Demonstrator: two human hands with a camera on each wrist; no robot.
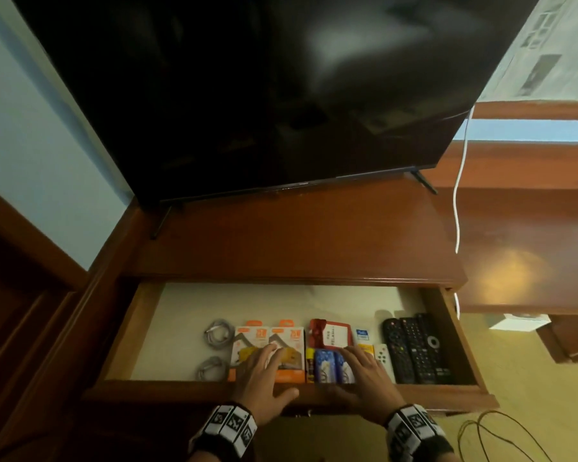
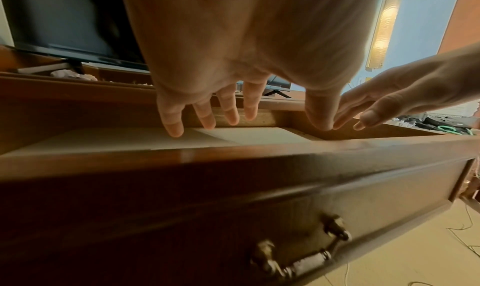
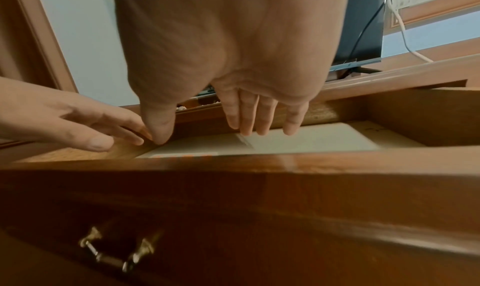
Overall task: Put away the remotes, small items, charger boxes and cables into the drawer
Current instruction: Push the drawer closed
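Observation:
The wooden drawer (image 1: 124, 331) stands pulled out, lined in white. Inside lie two coiled grey cables (image 1: 214, 331), two orange charger boxes (image 1: 291, 335), a red card holder (image 1: 331, 333), small blue packs (image 1: 326, 361), a small white remote (image 1: 382, 356) and several black remotes (image 1: 414, 348). My left hand (image 1: 264, 371) hovers with straight fingers over the charger boxes, holding nothing. My right hand (image 1: 364, 371) is spread over the blue packs next to the white remote, also holding nothing. In both wrist views the fingers (image 2: 171, 124) (image 3: 246, 115) hang straight above the drawer's front rim (image 2: 233, 152) (image 3: 311, 158).
A large black TV (image 1: 264, 95) stands on the cabinet top (image 1: 297, 235) behind the drawer. A white cable (image 1: 457, 195) hangs at the right. A brass handle (image 2: 298, 255) (image 3: 116, 253) sits on the drawer front. Thin dark wires (image 1: 501, 438) lie on the floor at the right.

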